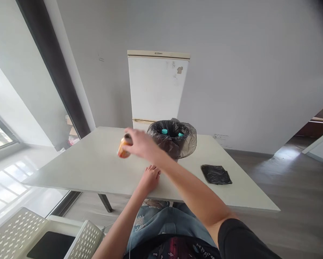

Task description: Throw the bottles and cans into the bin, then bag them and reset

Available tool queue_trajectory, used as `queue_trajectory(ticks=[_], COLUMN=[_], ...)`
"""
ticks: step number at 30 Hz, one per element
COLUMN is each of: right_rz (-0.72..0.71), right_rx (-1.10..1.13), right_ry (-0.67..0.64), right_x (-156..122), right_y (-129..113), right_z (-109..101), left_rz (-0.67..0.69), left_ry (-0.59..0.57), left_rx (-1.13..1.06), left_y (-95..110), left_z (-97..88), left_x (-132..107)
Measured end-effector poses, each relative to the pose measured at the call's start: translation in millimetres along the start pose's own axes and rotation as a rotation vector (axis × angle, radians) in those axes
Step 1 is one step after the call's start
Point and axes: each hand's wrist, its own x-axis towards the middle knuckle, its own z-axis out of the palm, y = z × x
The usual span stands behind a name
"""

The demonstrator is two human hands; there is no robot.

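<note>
My right hand (141, 144) is closed around an orange drink can (124, 148), holding it tilted over the left part of the table. The right forearm crosses in front of my left hand (150, 176). That left hand rests on the tabletop near the front edge, its fingers curled in with nothing visible in them. Just beyond both hands stands a bin lined with a black plastic bag (187, 144), the bag's rim folded outward. Inside it two bottles with teal caps show, one cap (164, 131) at the left and another cap (181, 135) at the right.
A folded black plastic bag (216, 174) lies on the right of the white table (96, 169). Behind the table a white refrigerator (156, 86) stands against the grey wall. A pale perforated plastic chair (18, 230) with a dark pad is at lower left.
</note>
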Motion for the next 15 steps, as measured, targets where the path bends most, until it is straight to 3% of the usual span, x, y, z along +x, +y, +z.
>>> queue_trajectory(ticks=[2,4,7,11,15], right_rz=[-0.033,0.028,0.194,0.475,0.547], right_rx=[0.034,-0.050,-0.236,-0.393,-0.449], right_ry=[0.153,0.330,0.403,0.130,-0.123], right_x=[-13.4,-24.8,-35.7,-33.2,-17.2], right_y=[5.7,17.5,41.9,71.4,88.1], right_z=[-56.6,-106.4,-148.8,-148.6,-129.0], left_rz=[0.010,0.010,0.005,0.006,0.012], left_ry=[-0.071,-0.080,-0.078,-0.077,-0.076], left_rx=[0.125,0.154,0.147,0.131,0.140], left_y=[0.5,0.9,1.2,1.5,1.1], left_z=[0.8,0.7,0.1,-0.7,-0.8], left_x=[-0.1,-0.4,-0.3,0.3,0.2])
